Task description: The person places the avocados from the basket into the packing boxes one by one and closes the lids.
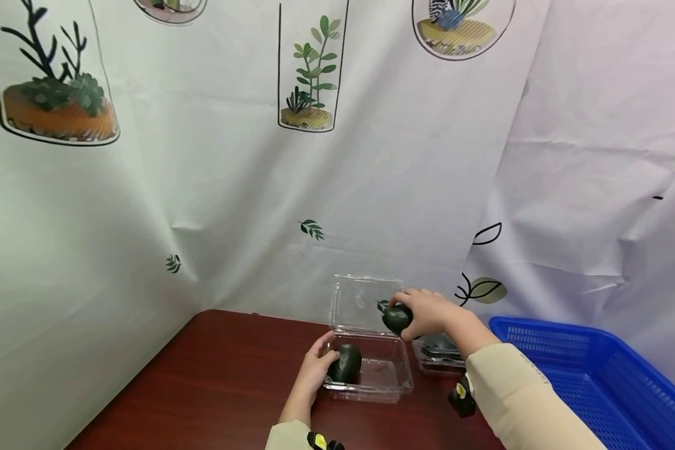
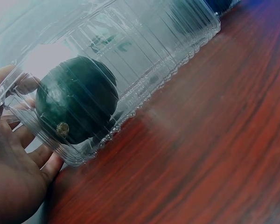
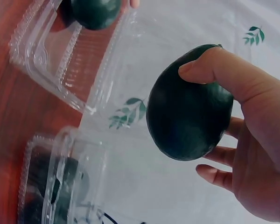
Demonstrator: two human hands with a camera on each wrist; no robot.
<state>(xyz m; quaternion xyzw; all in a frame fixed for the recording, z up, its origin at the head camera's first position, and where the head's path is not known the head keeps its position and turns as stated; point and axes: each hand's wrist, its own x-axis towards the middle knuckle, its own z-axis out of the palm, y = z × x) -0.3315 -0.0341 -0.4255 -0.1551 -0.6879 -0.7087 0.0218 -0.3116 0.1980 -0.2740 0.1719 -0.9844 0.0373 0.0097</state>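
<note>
In the head view my right hand (image 1: 432,312) holds a dark green avocado (image 1: 397,319) above the right side of a clear plastic clamshell box (image 1: 385,392). The right wrist view shows the thumb on the near face of this avocado (image 3: 189,112) and fingers behind it. My left hand (image 1: 313,369) grips the box's left wall, with the thumb over the rim. Inside the box at its left end lies another avocado (image 1: 346,364), close to that thumb. The box's lid (image 1: 362,306) stands raised at the back.
A second clear box (image 1: 440,362) with dark green contents, partly hidden by my right arm, sits to the right. Beyond it is a blue plastic basket (image 1: 582,337). The reddish-brown table (image 1: 230,381) meets a printed white cloth (image 1: 247,187) behind.
</note>
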